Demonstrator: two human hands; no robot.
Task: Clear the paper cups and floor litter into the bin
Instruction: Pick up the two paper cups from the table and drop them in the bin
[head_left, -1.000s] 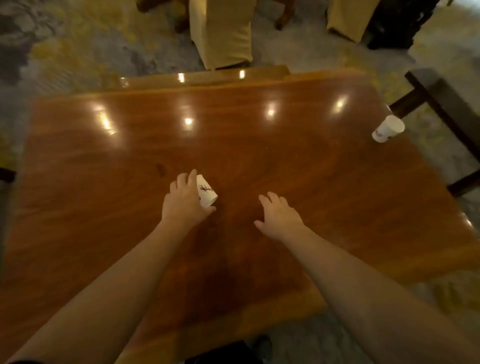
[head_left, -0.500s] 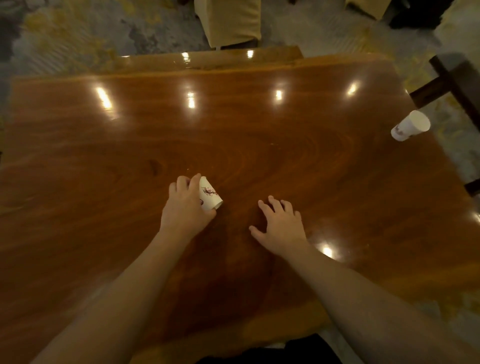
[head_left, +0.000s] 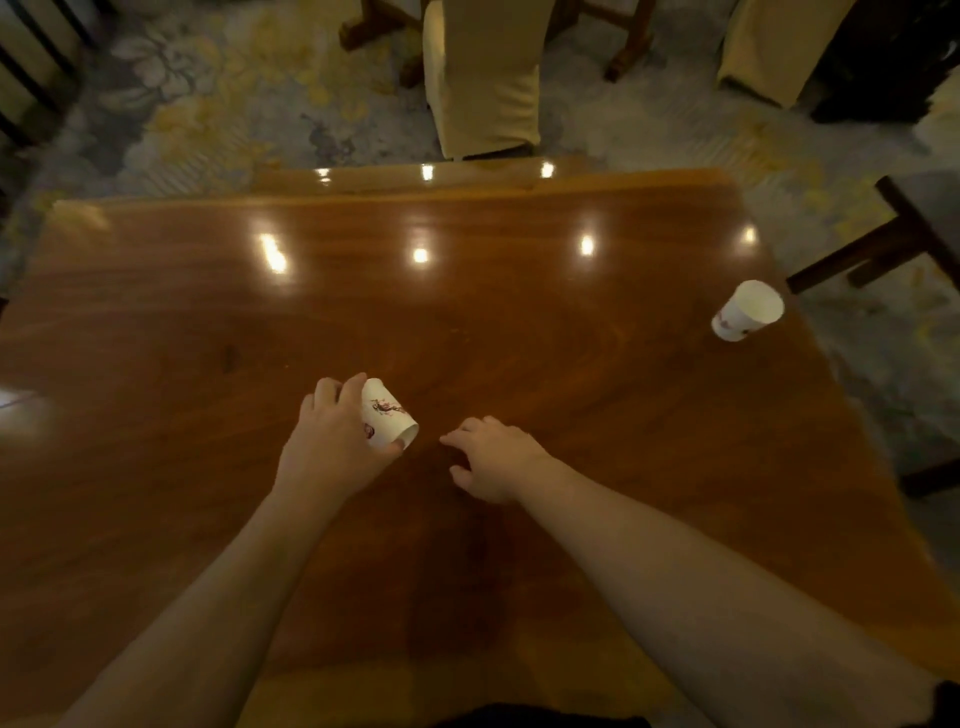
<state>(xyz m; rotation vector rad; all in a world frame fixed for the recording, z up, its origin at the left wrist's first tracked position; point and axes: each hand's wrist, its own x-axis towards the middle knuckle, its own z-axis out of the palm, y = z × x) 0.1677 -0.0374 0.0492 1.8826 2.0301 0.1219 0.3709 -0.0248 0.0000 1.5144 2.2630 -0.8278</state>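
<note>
Left hand (head_left: 332, 441) closed around a printed paper cup (head_left: 388, 420), now tipped on its side and lifted just clear of the wooden table (head_left: 519, 338), having stood lower half a second ago. Right hand (head_left: 493, 457) empty, fingers loosely curled, beside it. Second paper cup (head_left: 748, 310) upright at the table's right edge, yet to collect; no bin in view.

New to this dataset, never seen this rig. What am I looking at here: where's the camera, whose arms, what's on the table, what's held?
There is no robot: a person wears one wide-angle camera on the head, looking down at their own bare arms. They stand at a glossy wooden table. The left hand grips a white paper cup with a reddish print, tipped on its side. The right hand hovers open and empty beside it. A second paper cup stands near the table's far right edge. Covered chairs stand on patterned carpet beyond. No bin is in view.
</note>
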